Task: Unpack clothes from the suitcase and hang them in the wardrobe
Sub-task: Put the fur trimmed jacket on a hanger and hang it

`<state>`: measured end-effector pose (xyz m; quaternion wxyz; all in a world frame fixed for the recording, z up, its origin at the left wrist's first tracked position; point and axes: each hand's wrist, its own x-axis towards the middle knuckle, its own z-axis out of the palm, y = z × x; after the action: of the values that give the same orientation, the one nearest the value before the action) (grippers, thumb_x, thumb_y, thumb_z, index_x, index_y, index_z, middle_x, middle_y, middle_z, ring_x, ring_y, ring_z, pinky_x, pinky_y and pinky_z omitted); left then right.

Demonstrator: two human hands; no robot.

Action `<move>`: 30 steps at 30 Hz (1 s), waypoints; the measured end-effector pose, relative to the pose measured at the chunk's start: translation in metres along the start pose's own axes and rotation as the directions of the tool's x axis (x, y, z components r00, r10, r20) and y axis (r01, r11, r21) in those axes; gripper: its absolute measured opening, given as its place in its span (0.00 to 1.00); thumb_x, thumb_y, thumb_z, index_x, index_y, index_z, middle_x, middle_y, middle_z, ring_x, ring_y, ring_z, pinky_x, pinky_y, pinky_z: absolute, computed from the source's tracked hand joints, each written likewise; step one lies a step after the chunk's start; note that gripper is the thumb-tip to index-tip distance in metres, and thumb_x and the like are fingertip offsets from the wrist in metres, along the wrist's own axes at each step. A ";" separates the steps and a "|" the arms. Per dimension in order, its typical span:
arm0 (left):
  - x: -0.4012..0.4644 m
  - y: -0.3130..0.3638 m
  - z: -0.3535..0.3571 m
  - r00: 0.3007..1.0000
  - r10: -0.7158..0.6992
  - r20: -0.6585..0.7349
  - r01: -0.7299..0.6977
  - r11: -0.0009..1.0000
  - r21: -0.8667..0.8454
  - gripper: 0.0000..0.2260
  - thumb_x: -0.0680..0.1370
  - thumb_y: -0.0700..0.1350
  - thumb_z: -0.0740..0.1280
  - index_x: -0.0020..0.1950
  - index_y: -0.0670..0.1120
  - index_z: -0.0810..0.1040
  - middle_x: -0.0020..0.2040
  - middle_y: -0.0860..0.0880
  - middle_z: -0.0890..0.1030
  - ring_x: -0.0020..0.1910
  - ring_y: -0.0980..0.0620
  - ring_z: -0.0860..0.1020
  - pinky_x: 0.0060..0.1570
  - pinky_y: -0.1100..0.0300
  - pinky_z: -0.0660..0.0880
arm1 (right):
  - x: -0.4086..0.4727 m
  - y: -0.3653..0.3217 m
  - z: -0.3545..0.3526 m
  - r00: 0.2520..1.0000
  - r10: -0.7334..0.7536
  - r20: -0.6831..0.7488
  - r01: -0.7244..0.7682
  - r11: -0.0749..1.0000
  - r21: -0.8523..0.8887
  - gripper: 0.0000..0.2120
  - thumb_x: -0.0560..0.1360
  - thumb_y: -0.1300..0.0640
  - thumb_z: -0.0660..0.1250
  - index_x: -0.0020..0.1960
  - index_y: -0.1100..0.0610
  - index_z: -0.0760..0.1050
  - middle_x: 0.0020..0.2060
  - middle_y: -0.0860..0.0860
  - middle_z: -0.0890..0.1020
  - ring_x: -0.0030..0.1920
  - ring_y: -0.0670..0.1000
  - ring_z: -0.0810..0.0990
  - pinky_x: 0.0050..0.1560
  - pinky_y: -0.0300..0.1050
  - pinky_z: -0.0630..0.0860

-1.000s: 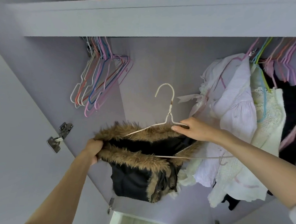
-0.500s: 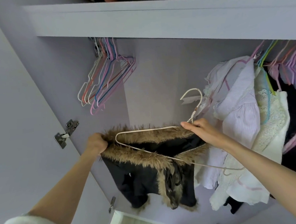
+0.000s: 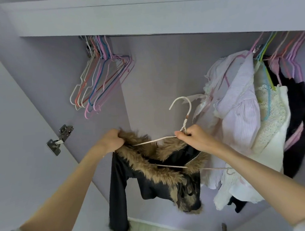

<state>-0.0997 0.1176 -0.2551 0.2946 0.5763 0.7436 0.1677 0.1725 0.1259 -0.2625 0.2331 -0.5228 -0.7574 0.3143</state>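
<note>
Since the earlier frame, more of the black fur-trimmed jacket [image 3: 152, 178] is being let down, its collar being gripped by the left hand [image 3: 112, 141] while the white hanger [image 3: 182, 127] is being pinched at its neck by the right hand [image 3: 194, 139].

Single head-worn wide-angle view, no second view to overlap; looks forward and steeply upward into open wardrobe; shelf underside [image 3: 142, 14] spans top edge, hanging rail [image 3: 161, 33] just below; both forearms enter from bottom corners, hands at frame centre, close to lens; wardrobe walls bow outward toward frame edges; strip of floor at bottom
</note>
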 end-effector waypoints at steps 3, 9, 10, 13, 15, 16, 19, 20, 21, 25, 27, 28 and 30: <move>-0.003 0.020 0.011 0.988 0.134 0.077 -0.143 0.982 0.127 0.05 0.76 0.36 0.62 0.49 0.39 0.77 0.47 0.41 0.78 0.52 0.42 0.77 0.46 0.57 0.71 | 0.003 -0.010 0.010 0.999 -0.020 -0.026 0.021 1.000 0.001 0.28 0.78 0.48 0.61 0.23 0.55 0.56 0.17 0.46 0.57 0.18 0.46 0.58 0.24 0.35 0.56; -0.008 0.042 0.023 0.933 0.297 0.203 -0.302 0.953 -0.006 0.13 0.79 0.46 0.62 0.64 0.48 0.71 0.56 0.52 0.74 0.55 0.53 0.72 0.55 0.63 0.67 | 0.008 -0.018 0.009 0.998 0.058 -0.009 -0.057 0.998 0.034 0.28 0.78 0.43 0.58 0.26 0.55 0.55 0.22 0.51 0.58 0.22 0.49 0.59 0.33 0.44 0.58; -0.009 0.043 0.024 0.919 0.331 0.213 -0.330 0.943 -0.043 0.15 0.79 0.49 0.62 0.66 0.50 0.70 0.57 0.54 0.74 0.57 0.54 0.72 0.57 0.63 0.66 | 0.007 -0.020 0.004 0.996 0.088 0.033 -0.091 0.993 0.070 0.27 0.78 0.42 0.58 0.26 0.56 0.61 0.23 0.52 0.64 0.24 0.50 0.65 0.34 0.45 0.61; -0.007 0.040 0.028 0.912 0.370 0.177 -0.358 0.929 -0.097 0.17 0.77 0.52 0.63 0.65 0.50 0.73 0.58 0.55 0.76 0.61 0.55 0.73 0.59 0.65 0.65 | 0.003 -0.019 -0.010 0.940 0.206 0.273 -0.254 0.954 0.157 0.29 0.76 0.35 0.54 0.64 0.56 0.74 0.66 0.54 0.74 0.66 0.52 0.72 0.68 0.49 0.63; -0.006 0.038 0.025 0.933 0.334 0.132 -0.313 0.937 -0.154 0.12 0.76 0.52 0.66 0.58 0.51 0.78 0.53 0.55 0.80 0.57 0.55 0.75 0.58 0.65 0.66 | 0.001 -0.010 -0.021 0.867 0.296 0.402 -0.415 0.874 0.253 0.34 0.77 0.34 0.46 0.75 0.53 0.59 0.73 0.47 0.62 0.73 0.47 0.59 0.71 0.43 0.58; -0.006 0.037 0.021 0.945 0.306 0.116 -0.282 0.941 -0.185 0.08 0.75 0.52 0.67 0.52 0.53 0.79 0.48 0.57 0.80 0.54 0.56 0.76 0.57 0.64 0.67 | -0.001 -0.004 -0.026 0.842 0.324 0.432 -0.472 0.831 0.296 0.33 0.77 0.35 0.42 0.75 0.54 0.58 0.71 0.47 0.65 0.71 0.46 0.62 0.66 0.36 0.65; -0.005 0.033 0.010 0.966 0.248 0.078 -0.222 0.942 -0.250 0.03 0.75 0.51 0.68 0.45 0.54 0.78 0.43 0.58 0.79 0.50 0.56 0.75 0.53 0.63 0.66 | -0.004 0.015 -0.040 0.815 0.344 0.466 -0.540 0.742 0.396 0.31 0.79 0.37 0.44 0.72 0.56 0.64 0.64 0.44 0.70 0.66 0.46 0.69 0.54 0.31 0.69; -0.005 0.032 0.006 0.970 0.235 0.055 -0.213 0.941 -0.264 0.05 0.75 0.51 0.67 0.47 0.52 0.78 0.44 0.56 0.79 0.50 0.56 0.74 0.53 0.63 0.65 | -0.006 0.021 -0.045 0.809 0.358 0.466 -0.557 0.721 0.412 0.28 0.80 0.40 0.49 0.71 0.56 0.65 0.64 0.44 0.71 0.66 0.47 0.69 0.55 0.33 0.68; -0.004 0.030 0.004 0.974 0.226 0.026 -0.210 0.936 -0.283 0.06 0.75 0.51 0.67 0.48 0.50 0.78 0.43 0.55 0.79 0.50 0.55 0.74 0.53 0.63 0.65 | -0.006 0.027 -0.049 0.793 0.375 0.480 -0.584 0.692 0.425 0.25 0.80 0.43 0.54 0.69 0.58 0.68 0.63 0.47 0.73 0.66 0.49 0.70 0.54 0.35 0.70; 0.000 0.020 -0.003 0.975 0.211 -0.072 -0.223 0.921 -0.319 0.09 0.76 0.51 0.65 0.50 0.48 0.80 0.45 0.53 0.79 0.51 0.53 0.75 0.54 0.63 0.66 | -0.009 0.038 -0.059 0.765 0.313 0.563 -0.631 0.541 0.556 0.15 0.67 0.47 0.74 0.44 0.59 0.81 0.39 0.56 0.83 0.38 0.56 0.82 0.37 0.46 0.78; 0.001 0.013 -0.003 0.965 0.241 -0.106 -0.262 0.921 -0.288 0.11 0.77 0.49 0.65 0.54 0.44 0.79 0.47 0.50 0.79 0.52 0.51 0.76 0.54 0.62 0.66 | -0.008 0.047 -0.061 0.779 0.342 0.526 -0.627 0.424 0.654 0.19 0.72 0.44 0.66 0.44 0.59 0.83 0.43 0.57 0.84 0.41 0.55 0.84 0.42 0.47 0.80; 0.003 0.010 -0.003 0.956 0.266 -0.121 -0.289 0.918 -0.271 0.12 0.77 0.48 0.64 0.54 0.43 0.80 0.48 0.49 0.79 0.52 0.50 0.76 0.54 0.62 0.66 | -0.007 0.051 -0.063 0.789 0.352 0.504 -0.613 0.402 0.680 0.23 0.71 0.40 0.65 0.48 0.60 0.82 0.49 0.59 0.83 0.48 0.57 0.83 0.49 0.50 0.79; 0.005 0.005 -0.002 0.949 0.281 -0.141 -0.308 0.920 -0.243 0.12 0.77 0.48 0.64 0.54 0.42 0.80 0.47 0.48 0.80 0.53 0.49 0.77 0.53 0.62 0.67 | -0.007 0.053 -0.067 0.810 0.315 0.494 -0.586 0.402 0.704 0.33 0.63 0.38 0.73 0.59 0.60 0.78 0.58 0.60 0.80 0.58 0.60 0.79 0.57 0.55 0.76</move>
<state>-0.0982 0.1239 -0.2519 0.3006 0.6282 0.6340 0.3363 0.2541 0.1485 -0.2543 0.2460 -0.4826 -0.3666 0.7564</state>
